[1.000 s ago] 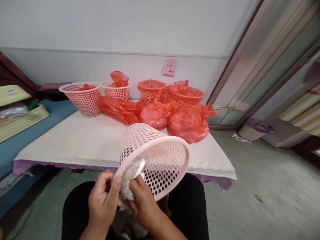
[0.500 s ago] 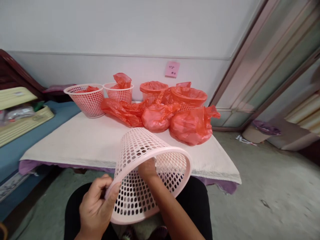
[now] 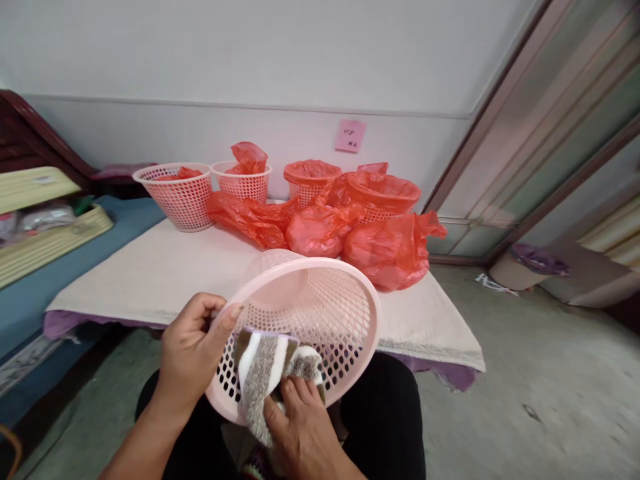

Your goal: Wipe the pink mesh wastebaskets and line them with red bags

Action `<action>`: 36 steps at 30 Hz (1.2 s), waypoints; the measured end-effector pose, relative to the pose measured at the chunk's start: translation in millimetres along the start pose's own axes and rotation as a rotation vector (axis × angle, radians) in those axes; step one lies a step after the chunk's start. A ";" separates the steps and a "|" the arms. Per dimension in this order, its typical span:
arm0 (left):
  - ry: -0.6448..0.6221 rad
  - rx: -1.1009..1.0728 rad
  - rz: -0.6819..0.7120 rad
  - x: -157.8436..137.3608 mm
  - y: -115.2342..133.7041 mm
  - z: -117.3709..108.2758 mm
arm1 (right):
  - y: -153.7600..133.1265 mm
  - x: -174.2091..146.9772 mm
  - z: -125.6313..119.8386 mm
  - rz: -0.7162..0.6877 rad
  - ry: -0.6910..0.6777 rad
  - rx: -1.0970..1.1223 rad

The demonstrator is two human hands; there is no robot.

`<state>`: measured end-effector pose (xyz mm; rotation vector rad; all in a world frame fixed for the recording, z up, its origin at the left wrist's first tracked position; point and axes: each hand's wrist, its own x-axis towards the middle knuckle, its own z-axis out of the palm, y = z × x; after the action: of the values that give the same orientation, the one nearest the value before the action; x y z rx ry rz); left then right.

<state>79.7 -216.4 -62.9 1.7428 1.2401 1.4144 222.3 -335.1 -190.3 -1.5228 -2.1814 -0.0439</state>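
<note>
A pale pink plastic mesh basket (image 3: 345,280) is tilted over my lap, its wide mouth facing me. My left hand (image 3: 193,353) grips its rim on the left side, thumb over the edge. At the mouth's lower edge my right hand (image 3: 303,420) clutches a striped cloth (image 3: 267,373) of grey-brown, white and olive with a thin purple edge. Part of the cloth lies against the inside of the basket, and part hangs over the near rim. Its lower folds are hidden behind my right hand.
On the white-covered table (image 3: 120,273) stand a pink mesh basket (image 3: 180,200) and several others holding red bags. Stuffed red plastic bags (image 3: 390,250) lie in front of them. A pink note (image 3: 350,136) is on the wall. A yellow case (image 3: 55,240) sits at left, a bin (image 3: 523,267) at right.
My right hand has drawn back from deep inside the basket to its mouth, and the striped cloth now shows in it. The basket's opening has turned up more towards me.
</note>
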 end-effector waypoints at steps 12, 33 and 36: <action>-0.220 -0.055 -0.207 -76.0 -42.9 9.9 | -10.9 50.5 -23.1 0.316 0.349 0.595; 0.109 -0.077 0.035 -78.6 -54.9 8.2 | 88.7 97.3 17.0 0.477 -0.166 -0.098; 0.130 -0.052 0.092 -71.2 -51.8 10.7 | 78.2 96.2 18.9 0.470 -0.170 -0.011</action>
<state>73.4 -258.5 -140.8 1.7156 1.1919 1.6206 259.4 -215.3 -187.5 -2.0701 -1.8875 0.2345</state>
